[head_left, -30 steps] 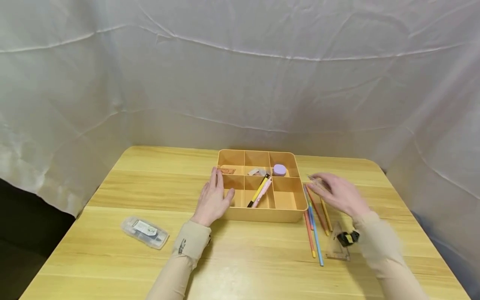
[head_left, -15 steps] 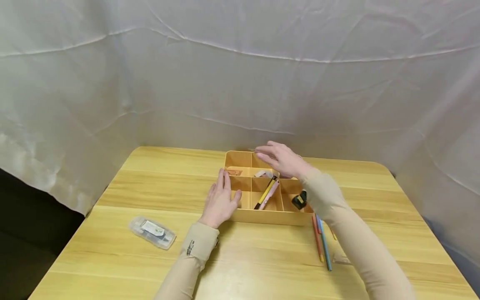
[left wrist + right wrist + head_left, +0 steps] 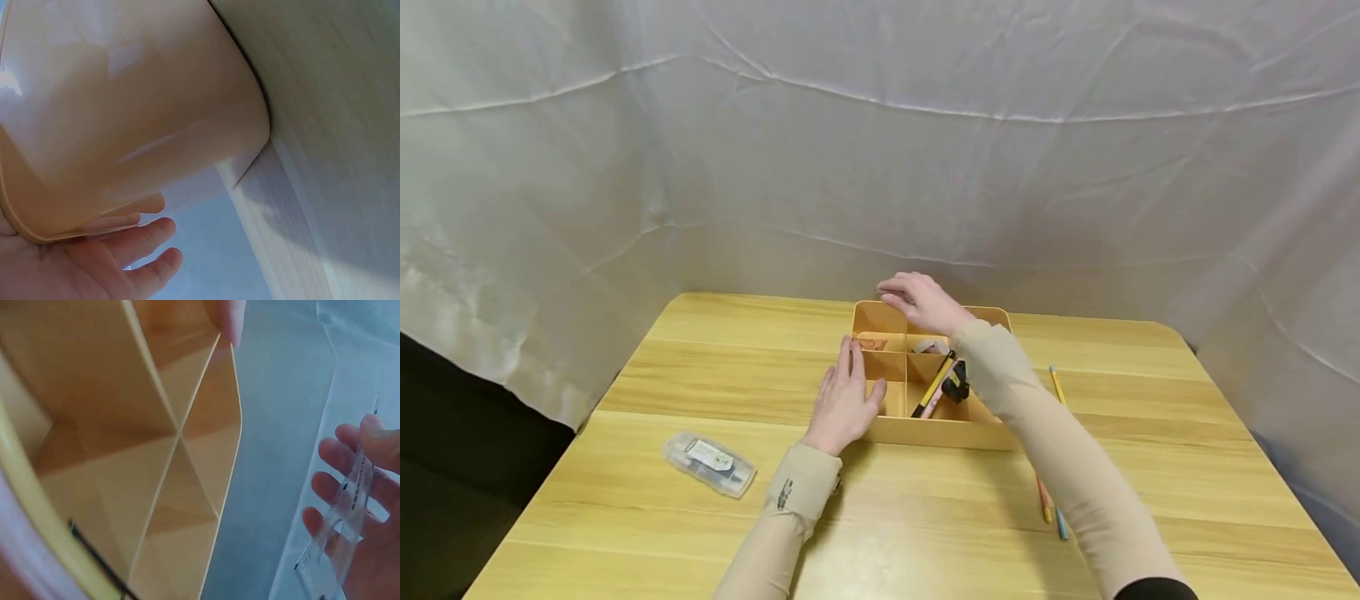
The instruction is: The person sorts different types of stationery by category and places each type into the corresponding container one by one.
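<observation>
Clear set square [image 3: 357,494] pinched in our right hand [image 3: 925,304] has just come across the organizer [image 3: 940,432], bringing the rear-left compartment [image 3: 868,320] within reach, while our left hand [image 3: 842,408] rests straight-fingered against its side.

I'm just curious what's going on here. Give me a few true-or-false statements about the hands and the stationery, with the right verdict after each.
1. The right hand holds a clear ruler-like piece. True.

2. The left hand is well away from the box. False: the left hand touches the box at its left side.

3. A yellow-and-black pen leans inside the box. True.

4. The clear plastic case is in one of the compartments. False: the case lies on the table, to the left of the box.

5. A blue pencil lies on the table, partly hidden by the right arm. True.
</observation>
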A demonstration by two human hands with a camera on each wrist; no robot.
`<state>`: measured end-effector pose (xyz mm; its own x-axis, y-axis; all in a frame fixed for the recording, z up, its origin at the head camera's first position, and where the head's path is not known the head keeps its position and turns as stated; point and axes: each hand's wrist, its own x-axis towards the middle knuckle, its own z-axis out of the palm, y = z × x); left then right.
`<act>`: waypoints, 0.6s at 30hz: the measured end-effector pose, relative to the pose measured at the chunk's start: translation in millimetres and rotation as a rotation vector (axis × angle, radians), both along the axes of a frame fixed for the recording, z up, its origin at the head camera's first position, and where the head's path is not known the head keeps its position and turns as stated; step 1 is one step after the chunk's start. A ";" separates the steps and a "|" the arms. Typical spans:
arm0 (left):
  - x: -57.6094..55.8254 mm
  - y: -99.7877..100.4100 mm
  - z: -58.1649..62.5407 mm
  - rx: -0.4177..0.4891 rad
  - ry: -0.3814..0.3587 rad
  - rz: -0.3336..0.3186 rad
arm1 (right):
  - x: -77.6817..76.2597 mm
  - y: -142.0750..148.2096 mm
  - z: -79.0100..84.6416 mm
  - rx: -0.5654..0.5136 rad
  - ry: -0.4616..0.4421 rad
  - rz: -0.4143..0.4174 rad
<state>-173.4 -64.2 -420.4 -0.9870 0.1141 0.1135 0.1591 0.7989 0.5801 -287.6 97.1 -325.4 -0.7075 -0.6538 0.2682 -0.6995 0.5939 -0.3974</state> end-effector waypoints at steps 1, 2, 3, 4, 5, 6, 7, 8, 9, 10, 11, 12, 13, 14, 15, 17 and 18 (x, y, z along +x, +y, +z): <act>-0.3 -0.5 -0.2 -0.002 0.001 0.001 | -0.3 -2.6 -0.7 -0.005 -0.004 0.002; -0.3 -0.9 -0.2 -0.004 0.004 0.001 | -0.4 -5.2 -1.3 -0.012 -0.008 0.002; -0.3 -1.4 -0.3 -0.006 0.007 0.001 | -0.3 -7.7 -1.8 -0.014 -0.013 -0.002; -0.4 -1.8 -0.4 -0.008 0.010 0.001 | -0.2 -10.2 -2.4 -0.016 -0.017 -0.010; -0.6 -2.3 -0.5 -0.011 0.014 0.001 | -0.1 -12.7 -3.0 -0.017 -0.021 -0.017; -0.7 -2.7 -0.6 -0.013 0.016 0.002 | 0.2 -15.2 -3.5 -0.017 -0.027 -0.024; -0.8 -3.1 -0.8 -0.014 0.019 0.002 | 0.5 -17.6 -4.1 -0.017 -0.030 -0.030; -0.8 -3.4 -1.0 -0.015 0.022 0.003 | 0.8 -19.9 -4.6 -0.020 -0.036 -0.035; -1.0 -3.8 -1.3 -0.016 0.023 0.004 | 1.0 -22.1 -5.4 -0.022 -0.042 -0.038; -1.1 -4.1 -1.6 -0.016 0.024 0.004 | 1.1 -23.9 -6.2 -0.025 -0.050 -0.041; -1.2 -4.3 -1.8 -0.016 0.025 0.005 | 1.3 -25.5 -7.1 -0.028 -0.055 -0.044; -1.2 -4.4 -1.9 -0.015 0.025 0.006 | 1.5 -26.9 -7.9 -0.033 -0.064 -0.048; -1.2 -4.5 -2.0 -0.016 0.025 0.007 | 1.5 -28.1 -9.0 -0.037 -0.068 -0.049; -1.1 -4.6 -1.9 -0.016 0.022 0.007 | 1.5 -29.2 -10.1 -0.044 -0.078 -0.049; -0.9 -4.5 -1.7 -0.017 0.020 0.007 | 1.5 -30.0 -11.3 -0.048 -0.085 -0.047; -0.3 -4.1 -0.9 -0.013 0.015 0.006 | 1.6 -31.7 -13.5 -0.049 -0.089 -0.031; -0.1 -4.0 -0.5 -0.013 0.014 0.005 | 1.4 -32.9 -14.8 -0.051 -0.094 -0.020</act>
<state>-173.5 -68.1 -420.9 -0.9858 0.1109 0.1260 0.1633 0.8073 0.5671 -286.2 64.2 -340.2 -0.7441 -0.6262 0.2325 -0.6457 0.5850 -0.4907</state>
